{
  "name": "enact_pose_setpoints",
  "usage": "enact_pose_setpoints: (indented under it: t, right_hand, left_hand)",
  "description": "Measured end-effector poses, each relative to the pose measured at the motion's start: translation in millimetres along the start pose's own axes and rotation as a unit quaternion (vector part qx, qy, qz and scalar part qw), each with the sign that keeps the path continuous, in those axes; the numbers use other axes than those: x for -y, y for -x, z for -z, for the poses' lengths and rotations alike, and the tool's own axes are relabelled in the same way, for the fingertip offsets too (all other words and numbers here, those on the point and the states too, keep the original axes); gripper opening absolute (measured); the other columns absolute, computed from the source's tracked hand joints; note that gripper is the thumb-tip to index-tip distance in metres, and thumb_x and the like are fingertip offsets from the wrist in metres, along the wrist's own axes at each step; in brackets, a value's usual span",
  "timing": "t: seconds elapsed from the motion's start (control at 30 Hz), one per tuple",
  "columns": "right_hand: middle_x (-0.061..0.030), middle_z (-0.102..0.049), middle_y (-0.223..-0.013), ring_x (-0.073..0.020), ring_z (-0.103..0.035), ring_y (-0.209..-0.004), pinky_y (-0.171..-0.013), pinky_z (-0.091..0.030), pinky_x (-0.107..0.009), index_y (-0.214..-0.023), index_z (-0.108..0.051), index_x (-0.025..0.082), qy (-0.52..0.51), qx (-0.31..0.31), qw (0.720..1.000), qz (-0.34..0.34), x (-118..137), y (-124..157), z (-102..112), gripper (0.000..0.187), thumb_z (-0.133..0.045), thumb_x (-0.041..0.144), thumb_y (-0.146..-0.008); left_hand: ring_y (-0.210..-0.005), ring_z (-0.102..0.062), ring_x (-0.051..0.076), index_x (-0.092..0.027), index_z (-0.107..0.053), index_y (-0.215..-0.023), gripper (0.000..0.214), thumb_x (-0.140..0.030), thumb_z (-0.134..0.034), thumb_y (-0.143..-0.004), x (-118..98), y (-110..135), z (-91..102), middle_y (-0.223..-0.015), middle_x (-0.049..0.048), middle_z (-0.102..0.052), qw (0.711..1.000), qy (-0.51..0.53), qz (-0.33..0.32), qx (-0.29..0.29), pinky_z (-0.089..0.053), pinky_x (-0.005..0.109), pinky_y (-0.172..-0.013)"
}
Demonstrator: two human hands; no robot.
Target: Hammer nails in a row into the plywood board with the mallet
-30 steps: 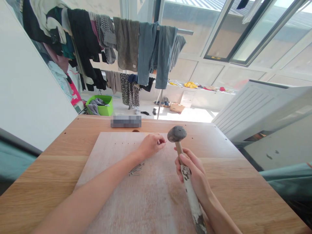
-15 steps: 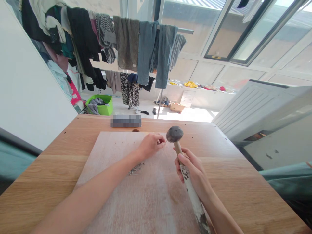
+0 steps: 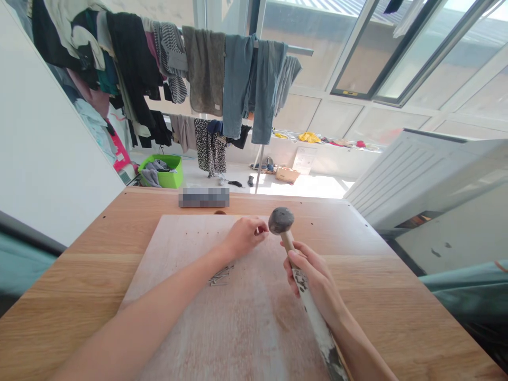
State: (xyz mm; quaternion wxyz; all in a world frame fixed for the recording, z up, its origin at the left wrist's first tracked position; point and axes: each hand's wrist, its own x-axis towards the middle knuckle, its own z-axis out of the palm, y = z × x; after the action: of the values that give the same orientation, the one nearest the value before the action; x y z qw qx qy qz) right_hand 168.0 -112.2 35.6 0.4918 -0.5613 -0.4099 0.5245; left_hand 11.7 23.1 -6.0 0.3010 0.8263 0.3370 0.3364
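Note:
My right hand [image 3: 313,270] is wrapped round the handle of a rubber mallet [image 3: 281,220]. Its head is dark and rounded, and the wooden handle has peeling white paint. My left hand [image 3: 248,234] is closed in a pinch at the far part of a pale wooden board [image 3: 198,328], just left of the mallet head. Between thumb and forefinger is what looks like a nail, almost wholly hidden. A small heap of loose nails [image 3: 220,276] lies on the board by my left forearm. Several small dark dots run in a row along the board's far left part.
Under the board is a wooden table [image 3: 381,296]. A blurred grey block [image 3: 203,197] sits near its far edge. Beyond stand a green basket [image 3: 170,172] of clothes and a rack hung with laundry [image 3: 204,69]. A white panel [image 3: 43,121] rises at the left.
The mallet head has tipped slightly left and down, closer to my left hand. My left hand keeps its pinch in the same place on the board.

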Motion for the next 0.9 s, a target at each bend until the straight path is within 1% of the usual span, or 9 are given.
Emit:
enact_pose_setpoints:
  t: [0.13,0.23,0.3,0.4,0.47,0.7,0.9]
  right_hand:
    - [0.0062,-0.055,-0.063,-0.0067,-0.045,-0.039,-0.033,-0.034,-0.017,-0.112,-0.058,0.018,-0.035,-0.026,0.999,0.025,-0.5,3.2,-0.9,0.044,-0.066,0.052,-0.086]
    - [0.0062,-0.055,-0.063,-0.0068,-0.045,-0.039,-0.034,-0.034,-0.017,-0.116,-0.058,0.019,-0.044,-0.025,0.998,0.042,-0.4,3.6,-1.7,0.044,-0.065,0.051,-0.087]
    - [0.0066,-0.055,-0.062,-0.0071,-0.045,-0.038,-0.033,-0.033,-0.018,-0.117,-0.058,0.018,-0.025,-0.007,0.999,0.036,-0.4,1.3,-1.3,0.045,-0.065,0.051,-0.087]
    - [0.0072,-0.054,-0.060,-0.0074,-0.045,-0.037,-0.033,-0.033,-0.018,-0.113,-0.058,0.018,-0.001,0.015,1.000,0.011,-0.9,-3.0,0.5,0.045,-0.066,0.053,-0.086]
    - [0.0072,-0.054,-0.060,-0.0073,-0.045,-0.037,-0.033,-0.033,-0.018,-0.112,-0.058,0.018,-0.009,0.010,1.000,0.006,-1.6,-4.5,1.7,0.045,-0.066,0.054,-0.085]
    - [0.0067,-0.055,-0.062,-0.0072,-0.045,-0.038,-0.033,-0.035,-0.018,-0.118,-0.058,0.018,-0.038,-0.029,0.999,0.017,-2.6,-3.8,2.2,0.047,-0.066,0.051,-0.086]
    - [0.0062,-0.056,-0.063,-0.0072,-0.045,-0.039,-0.033,-0.035,-0.018,-0.119,-0.058,0.019,-0.039,-0.020,0.998,0.037,-1.2,1.4,-0.8,0.044,-0.065,0.050,-0.088]
  left_hand:
    - [-0.067,-0.060,0.013,-0.017,-0.074,-0.080,0.009,-0.011,-0.068,-0.082,0.5,0.2,-0.6,-0.076,0.0006,-0.069,1.000,-0.003,0.008,-0.004,-0.045,0.024,-0.067]
    - [-0.067,-0.059,0.013,-0.017,-0.074,-0.079,0.009,-0.011,-0.068,-0.082,1.8,0.0,-1.6,-0.075,0.0006,-0.069,1.000,-0.002,0.004,-0.004,-0.044,0.024,-0.066]
    - [-0.066,-0.058,0.012,-0.017,-0.074,-0.080,0.010,-0.010,-0.068,-0.082,2.3,-0.2,-1.7,-0.074,0.0000,-0.068,1.000,0.002,0.003,-0.003,-0.044,0.024,-0.065]
    - [-0.065,-0.058,0.012,-0.017,-0.074,-0.080,0.012,-0.009,-0.066,-0.082,2.1,-0.4,-1.1,-0.073,-0.0006,-0.067,1.000,0.011,-0.002,-0.001,-0.044,0.023,-0.065]
    - [-0.065,-0.058,0.011,-0.017,-0.074,-0.079,0.011,-0.010,-0.066,-0.082,1.9,-0.3,-0.8,-0.073,-0.0006,-0.067,1.000,0.014,0.001,-0.003,-0.044,0.023,-0.065]
    - [-0.067,-0.059,0.012,-0.017,-0.074,-0.080,0.009,-0.011,-0.068,-0.082,2.0,0.4,-1.5,-0.075,0.0003,-0.069,1.000,-0.002,0.008,-0.003,-0.045,0.024,-0.067]
    - [-0.067,-0.060,0.013,-0.017,-0.075,-0.079,0.009,-0.012,-0.068,-0.082,0.1,-0.1,-1.2,-0.075,0.0007,-0.069,1.000,-0.003,0.012,-0.004,-0.046,0.024,-0.067]
